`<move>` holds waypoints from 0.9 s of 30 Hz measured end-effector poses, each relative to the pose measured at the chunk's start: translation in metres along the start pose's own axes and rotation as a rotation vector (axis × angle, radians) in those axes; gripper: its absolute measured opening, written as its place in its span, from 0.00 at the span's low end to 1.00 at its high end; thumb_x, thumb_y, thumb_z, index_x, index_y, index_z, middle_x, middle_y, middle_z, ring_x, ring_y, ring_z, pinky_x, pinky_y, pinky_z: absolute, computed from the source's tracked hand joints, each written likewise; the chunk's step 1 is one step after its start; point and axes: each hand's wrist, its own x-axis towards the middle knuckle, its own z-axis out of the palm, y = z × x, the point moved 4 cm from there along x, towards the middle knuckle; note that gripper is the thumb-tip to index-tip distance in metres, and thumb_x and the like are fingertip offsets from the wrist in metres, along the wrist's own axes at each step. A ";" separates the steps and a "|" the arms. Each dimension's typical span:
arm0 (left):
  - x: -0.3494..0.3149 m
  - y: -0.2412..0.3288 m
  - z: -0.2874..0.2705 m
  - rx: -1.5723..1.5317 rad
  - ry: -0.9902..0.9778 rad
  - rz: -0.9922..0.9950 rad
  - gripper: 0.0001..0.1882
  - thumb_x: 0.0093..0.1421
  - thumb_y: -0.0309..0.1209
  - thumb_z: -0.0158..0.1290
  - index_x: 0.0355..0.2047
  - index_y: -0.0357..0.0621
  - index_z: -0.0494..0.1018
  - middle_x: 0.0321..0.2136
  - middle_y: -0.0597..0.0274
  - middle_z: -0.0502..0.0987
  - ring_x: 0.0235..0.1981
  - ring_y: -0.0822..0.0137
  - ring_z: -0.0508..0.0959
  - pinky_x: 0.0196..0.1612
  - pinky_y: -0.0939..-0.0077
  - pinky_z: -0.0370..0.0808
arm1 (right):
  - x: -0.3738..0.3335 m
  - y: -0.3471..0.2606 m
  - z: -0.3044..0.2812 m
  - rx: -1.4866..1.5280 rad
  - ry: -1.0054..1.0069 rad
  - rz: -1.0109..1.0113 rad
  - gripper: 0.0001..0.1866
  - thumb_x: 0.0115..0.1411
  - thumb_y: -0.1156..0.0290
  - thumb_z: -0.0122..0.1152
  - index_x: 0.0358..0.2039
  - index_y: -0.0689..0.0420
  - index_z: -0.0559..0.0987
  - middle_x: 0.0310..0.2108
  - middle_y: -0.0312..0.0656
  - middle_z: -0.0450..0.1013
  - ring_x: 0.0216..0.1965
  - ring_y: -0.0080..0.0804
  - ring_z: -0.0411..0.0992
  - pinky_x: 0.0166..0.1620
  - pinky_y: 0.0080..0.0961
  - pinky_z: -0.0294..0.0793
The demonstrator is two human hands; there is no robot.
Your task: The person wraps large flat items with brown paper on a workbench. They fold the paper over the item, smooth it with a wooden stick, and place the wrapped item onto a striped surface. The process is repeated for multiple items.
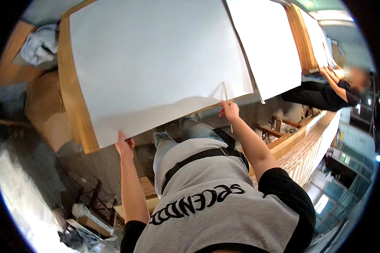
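A large white sheet [156, 55] lies over a wooden board on the bench in front of me. My left hand [124, 146] pinches the sheet's near edge close to its left corner, thumb on top and fingers curled below. At the same edge, further right, my right hand [229, 110] is closed around a thin pale stick [225, 90]. The stick's upper end rises over the sheet and its lower end points back toward me. Whether those fingers also grip the sheet is hidden. The sheet's near edge looks slightly lifted and shaded.
A second white sheet [268, 46] lies to the right, beyond a dark gap. Further right, a person in dark clothes [325, 92] works at another stack. Behind my right arm stand stacked wooden strips [302, 145]. Brown cardboard [48, 109] and crumpled pale cloth [40, 44] are at left.
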 end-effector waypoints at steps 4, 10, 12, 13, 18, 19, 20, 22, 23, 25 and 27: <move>0.001 -0.009 -0.025 -0.078 0.011 -0.035 0.16 0.59 0.40 0.43 0.32 0.38 0.65 0.14 0.63 0.64 0.10 0.71 0.61 0.11 0.77 0.56 | -0.022 0.001 0.009 -0.014 -0.120 0.085 0.21 0.55 0.58 0.48 0.28 0.68 0.73 0.18 0.47 0.71 0.14 0.32 0.70 0.20 0.25 0.71; 0.008 -0.017 -0.053 -0.072 0.040 -0.091 0.16 0.58 0.41 0.44 0.34 0.39 0.65 0.16 0.63 0.65 0.11 0.71 0.62 0.12 0.79 0.57 | -0.018 0.026 0.016 0.004 -0.176 0.146 0.20 0.55 0.59 0.48 0.28 0.68 0.73 0.18 0.46 0.72 0.14 0.32 0.70 0.20 0.25 0.71; 0.007 -0.017 -0.056 -0.047 0.056 -0.121 0.16 0.58 0.41 0.44 0.33 0.39 0.65 0.16 0.63 0.65 0.12 0.71 0.62 0.12 0.79 0.58 | -0.015 0.028 0.017 -0.019 -0.182 0.129 0.19 0.55 0.60 0.48 0.28 0.68 0.73 0.18 0.45 0.72 0.14 0.31 0.70 0.20 0.25 0.71; 0.006 -0.016 -0.056 -0.034 0.066 -0.135 0.15 0.58 0.41 0.44 0.33 0.40 0.65 0.16 0.63 0.65 0.12 0.71 0.63 0.13 0.79 0.58 | -0.013 0.029 0.018 -0.034 -0.181 0.108 0.19 0.55 0.60 0.48 0.28 0.68 0.73 0.18 0.45 0.72 0.14 0.31 0.70 0.20 0.24 0.71; 0.004 -0.013 -0.052 -0.013 0.036 -0.141 0.16 0.59 0.42 0.42 0.33 0.41 0.65 0.16 0.64 0.64 0.13 0.71 0.62 0.13 0.80 0.58 | -0.012 0.034 0.016 0.076 -0.214 0.076 0.18 0.55 0.61 0.49 0.26 0.66 0.72 0.17 0.43 0.71 0.12 0.28 0.68 0.19 0.23 0.69; 0.005 -0.013 -0.055 -0.011 0.022 -0.143 0.16 0.59 0.43 0.42 0.33 0.41 0.65 0.16 0.64 0.64 0.13 0.71 0.62 0.14 0.80 0.58 | -0.009 0.041 0.016 0.161 -0.238 0.074 0.17 0.55 0.60 0.50 0.26 0.65 0.72 0.17 0.42 0.71 0.12 0.27 0.67 0.18 0.22 0.68; 0.006 -0.011 -0.057 -0.012 0.017 -0.140 0.16 0.59 0.43 0.41 0.33 0.41 0.65 0.16 0.64 0.64 0.13 0.71 0.62 0.14 0.80 0.58 | -0.007 0.046 0.017 0.245 -0.261 0.072 0.17 0.55 0.60 0.50 0.26 0.65 0.72 0.16 0.42 0.71 0.11 0.27 0.67 0.18 0.22 0.68; 0.000 -0.009 -0.056 -0.014 0.011 -0.134 0.16 0.60 0.43 0.41 0.33 0.42 0.65 0.15 0.64 0.64 0.13 0.71 0.61 0.14 0.79 0.58 | -0.010 0.043 0.013 0.330 -0.293 0.145 0.17 0.54 0.59 0.53 0.24 0.64 0.72 0.16 0.40 0.70 0.10 0.23 0.63 0.15 0.19 0.63; -0.004 -0.006 -0.056 -0.008 0.036 -0.125 0.16 0.60 0.43 0.41 0.33 0.42 0.65 0.15 0.64 0.63 0.13 0.71 0.61 0.14 0.79 0.58 | -0.011 0.042 0.011 0.372 -0.310 0.181 0.17 0.54 0.59 0.54 0.24 0.63 0.72 0.16 0.40 0.69 0.09 0.22 0.62 0.14 0.18 0.61; -0.013 0.003 -0.053 0.002 0.085 -0.101 0.15 0.60 0.42 0.41 0.33 0.42 0.65 0.15 0.64 0.63 0.13 0.72 0.60 0.14 0.79 0.58 | -0.009 0.042 0.009 0.437 -0.405 0.211 0.18 0.53 0.58 0.55 0.21 0.62 0.71 0.15 0.38 0.69 0.08 0.19 0.59 0.11 0.16 0.55; -0.020 0.014 -0.057 0.009 0.113 -0.083 0.15 0.59 0.42 0.41 0.33 0.42 0.65 0.16 0.64 0.64 0.13 0.72 0.60 0.14 0.79 0.57 | -0.013 0.036 0.008 0.491 -0.413 0.207 0.19 0.51 0.56 0.57 0.17 0.59 0.70 0.13 0.35 0.68 0.07 0.15 0.53 0.09 0.15 0.47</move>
